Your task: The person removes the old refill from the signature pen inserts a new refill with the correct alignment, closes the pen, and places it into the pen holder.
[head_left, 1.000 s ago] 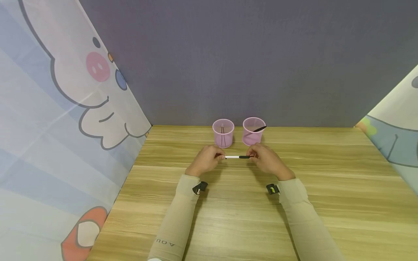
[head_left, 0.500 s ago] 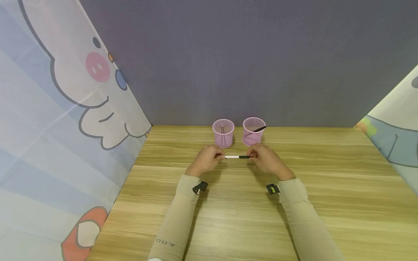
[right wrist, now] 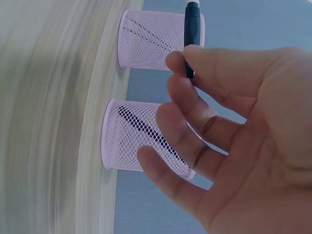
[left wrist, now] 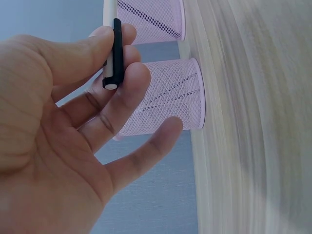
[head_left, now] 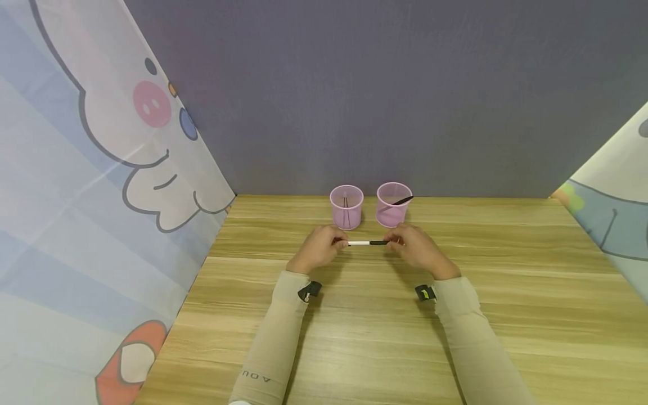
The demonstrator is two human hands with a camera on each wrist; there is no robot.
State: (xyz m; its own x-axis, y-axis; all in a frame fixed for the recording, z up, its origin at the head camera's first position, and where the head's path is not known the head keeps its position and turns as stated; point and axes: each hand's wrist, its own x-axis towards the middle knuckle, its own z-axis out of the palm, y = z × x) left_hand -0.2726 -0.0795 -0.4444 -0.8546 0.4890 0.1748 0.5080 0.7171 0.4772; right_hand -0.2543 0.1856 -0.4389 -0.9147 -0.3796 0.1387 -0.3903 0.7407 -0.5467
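Held level between both hands, a white and black pen [head_left: 360, 243] hangs just above the table, in front of two pink mesh cups. My left hand [head_left: 320, 247] pinches its white end; the left wrist view shows the black clip [left wrist: 116, 53] between thumb and fingers. At the other end, my right hand [head_left: 414, 246] pinches the black grip [right wrist: 192, 29] near the tip, its remaining fingers spread loosely. The left mesh cup [head_left: 346, 219] holds two thin dark sticks. In the right mesh cup [head_left: 390, 218] leans a dark pen [head_left: 403, 199], its upper end past the rim.
The wooden table [head_left: 364, 337] meets a dark grey wall [head_left: 354, 101] right behind the cups. A cartoon-printed curtain [head_left: 66, 225] borders the left side, and another printed sheet [head_left: 612, 208] stands at the right.
My right hand has shifted very slightly to the right, and the pen very slightly left. Both hands keep their pinch on it; the cups stay in place.
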